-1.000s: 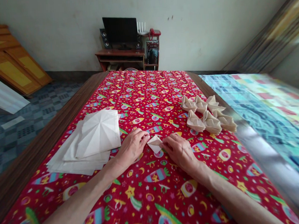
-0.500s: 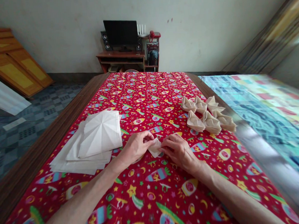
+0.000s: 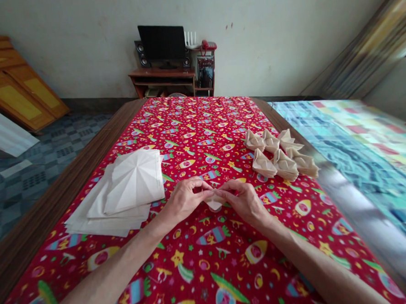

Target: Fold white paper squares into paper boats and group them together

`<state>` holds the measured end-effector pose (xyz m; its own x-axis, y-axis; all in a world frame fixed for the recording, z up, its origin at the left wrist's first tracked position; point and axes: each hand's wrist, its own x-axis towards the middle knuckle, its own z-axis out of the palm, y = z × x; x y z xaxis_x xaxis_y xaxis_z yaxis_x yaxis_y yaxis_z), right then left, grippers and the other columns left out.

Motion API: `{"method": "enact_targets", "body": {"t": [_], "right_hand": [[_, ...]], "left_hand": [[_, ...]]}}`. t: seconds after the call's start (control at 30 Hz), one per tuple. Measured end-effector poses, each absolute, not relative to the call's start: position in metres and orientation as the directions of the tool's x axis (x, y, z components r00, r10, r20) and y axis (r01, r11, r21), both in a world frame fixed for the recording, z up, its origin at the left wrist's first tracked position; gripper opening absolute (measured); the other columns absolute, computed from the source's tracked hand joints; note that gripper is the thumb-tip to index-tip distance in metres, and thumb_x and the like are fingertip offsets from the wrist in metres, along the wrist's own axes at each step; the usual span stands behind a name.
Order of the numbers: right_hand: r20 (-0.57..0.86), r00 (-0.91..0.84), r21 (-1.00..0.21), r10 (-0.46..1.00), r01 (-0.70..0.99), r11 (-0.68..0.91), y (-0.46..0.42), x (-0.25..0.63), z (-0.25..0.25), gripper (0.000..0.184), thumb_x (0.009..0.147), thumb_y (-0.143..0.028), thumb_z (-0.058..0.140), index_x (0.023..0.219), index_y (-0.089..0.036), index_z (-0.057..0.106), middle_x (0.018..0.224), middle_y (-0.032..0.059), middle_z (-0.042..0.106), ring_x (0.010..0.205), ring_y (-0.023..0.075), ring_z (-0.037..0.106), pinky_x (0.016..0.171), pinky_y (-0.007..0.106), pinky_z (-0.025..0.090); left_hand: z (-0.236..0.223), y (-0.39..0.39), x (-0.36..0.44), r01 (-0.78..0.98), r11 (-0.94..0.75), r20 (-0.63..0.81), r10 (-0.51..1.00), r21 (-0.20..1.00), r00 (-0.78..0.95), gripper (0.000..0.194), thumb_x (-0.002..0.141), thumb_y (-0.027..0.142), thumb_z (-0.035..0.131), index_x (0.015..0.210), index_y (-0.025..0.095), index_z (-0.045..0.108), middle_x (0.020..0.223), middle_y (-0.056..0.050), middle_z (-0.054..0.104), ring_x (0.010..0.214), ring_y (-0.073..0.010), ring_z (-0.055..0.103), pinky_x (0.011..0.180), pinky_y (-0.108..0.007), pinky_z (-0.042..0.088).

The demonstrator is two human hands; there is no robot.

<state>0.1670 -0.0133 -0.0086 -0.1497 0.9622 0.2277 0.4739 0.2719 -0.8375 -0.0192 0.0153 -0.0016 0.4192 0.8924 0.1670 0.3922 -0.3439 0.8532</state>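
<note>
Between my hands is a small piece of folded paper (image 3: 214,201), whitish and partly covered by my fingers. My left hand (image 3: 188,196) pinches its left upper side with thumb and forefinger. My right hand (image 3: 243,198) pinches it from the right, and the fingertips of both hands nearly meet over it. Left of my hands lies a stack of creased white paper sheets (image 3: 136,181), the top one marked with folds radiating from a point. Several folded paper pieces (image 3: 264,163) with pointed tips stand in two rows at the right.
A red patterned cloth (image 3: 210,271) covers the wooden table (image 3: 96,154). To the right is a surface with a blue checked cover (image 3: 348,161). Beyond the table's far end stands a small desk (image 3: 164,76) with a monitor (image 3: 162,43); a wooden cabinet (image 3: 16,85) is at the far left.
My fingertips have come closer together over the folded paper. The paper has turned, and more of its upper edge is now covered by my fingers. The camera has shifted slightly.
</note>
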Motion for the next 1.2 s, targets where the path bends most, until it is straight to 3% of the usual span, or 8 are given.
{"method": "enact_targets", "body": {"t": [0.2, 0.43, 0.57, 0.87, 1.03, 1.13, 1.2], "right_hand": [[0.341, -0.125, -0.823, 0.932, 0.439, 0.360, -0.014, 0.167, -0.009, 0.021, 0.084, -0.034, 0.061, 0.070, -0.019, 0.067, 0.064, -0.0006, 0.064, 0.061, 0.0127, 0.057, 0.060, 0.022, 0.043], [0.315, -0.045, -0.895, 0.948, 0.318, 0.313, -0.019, 0.166, -0.009, 0.024, 0.088, -0.035, 0.056, 0.072, -0.019, 0.062, 0.065, -0.0014, 0.060, 0.061, 0.0118, 0.053, 0.059, 0.022, 0.040], [0.336, 0.027, -0.885, 0.942, 0.352, 0.305, -0.015, 0.171, -0.010, 0.022, 0.088, -0.036, 0.056, 0.075, -0.019, 0.062, 0.068, -0.0012, 0.060, 0.063, 0.0120, 0.051, 0.060, 0.023, 0.039], [0.380, 0.164, -0.847, 0.910, 0.456, 0.272, -0.003, 0.182, -0.012, 0.025, 0.089, -0.036, 0.050, 0.070, -0.019, 0.053, 0.059, -0.0039, 0.048, 0.055, 0.0104, 0.043, 0.053, 0.022, 0.034], [0.320, 0.124, -0.821, 0.939, 0.531, 0.210, 0.006, 0.192, -0.022, 0.026, 0.090, -0.037, 0.046, 0.072, -0.020, 0.052, 0.060, -0.0025, 0.052, 0.055, 0.0118, 0.047, 0.052, 0.023, 0.035], [0.300, 0.067, -0.736, 0.952, 0.651, 0.186, 0.005, 0.194, -0.026, 0.024, 0.091, -0.034, 0.045, 0.073, -0.020, 0.052, 0.064, -0.0005, 0.057, 0.058, 0.0132, 0.052, 0.056, 0.024, 0.036], [0.330, 0.004, -0.612, 0.944, 0.762, 0.211, 0.003, 0.194, -0.027, 0.022, 0.091, -0.030, 0.044, 0.073, -0.020, 0.051, 0.067, 0.0005, 0.058, 0.061, 0.0139, 0.053, 0.060, 0.025, 0.037]], "left_hand": [[0.008, 0.010, -0.017, 0.323, -0.275, 0.153, 0.922, 0.906, 0.356, 0.013, 0.078, 0.027, 0.065, 0.070, 0.019, 0.069, 0.074, 0.002, 0.065, 0.073, -0.0134, 0.060, 0.071, -0.023, 0.043], [0.012, 0.006, -0.015, 0.256, -0.236, 0.180, 0.958, 0.937, 0.225, 0.016, 0.079, 0.031, 0.064, 0.070, 0.018, 0.064, 0.070, 0.002, 0.061, 0.070, -0.0132, 0.057, 0.068, -0.023, 0.043], [0.007, 0.010, -0.017, 0.259, -0.181, 0.153, 0.980, 0.949, 0.126, 0.020, 0.082, 0.036, 0.058, 0.077, 0.017, 0.058, 0.067, 0.003, 0.059, 0.063, -0.0121, 0.055, 0.062, -0.022, 0.043], [0.003, 0.012, -0.024, 0.484, -0.329, 0.267, 0.944, 0.811, 0.195, 0.016, 0.087, 0.031, 0.045, 0.081, 0.018, 0.052, 0.070, 0.001, 0.057, 0.062, -0.0123, 0.055, 0.062, -0.023, 0.044], [-0.006, 0.017, -0.031, 0.566, -0.416, 0.348, 0.909, 0.711, 0.231, 0.014, 0.088, 0.028, 0.042, 0.082, 0.019, 0.049, 0.070, 0.000, 0.057, 0.064, -0.0145, 0.056, 0.063, -0.026, 0.044], [-0.016, 0.022, -0.034, 0.626, -0.485, 0.409, 0.870, 0.610, 0.275, 0.011, 0.087, 0.023, 0.042, 0.079, 0.019, 0.049, 0.072, -0.001, 0.056, 0.068, -0.0160, 0.056, 0.067, -0.028, 0.046], [-0.022, 0.025, -0.036, 0.667, -0.516, 0.417, 0.850, 0.538, 0.321, 0.012, 0.085, 0.019, 0.044, 0.074, 0.019, 0.049, 0.074, -0.003, 0.055, 0.071, -0.0169, 0.057, 0.069, -0.029, 0.047]]}}
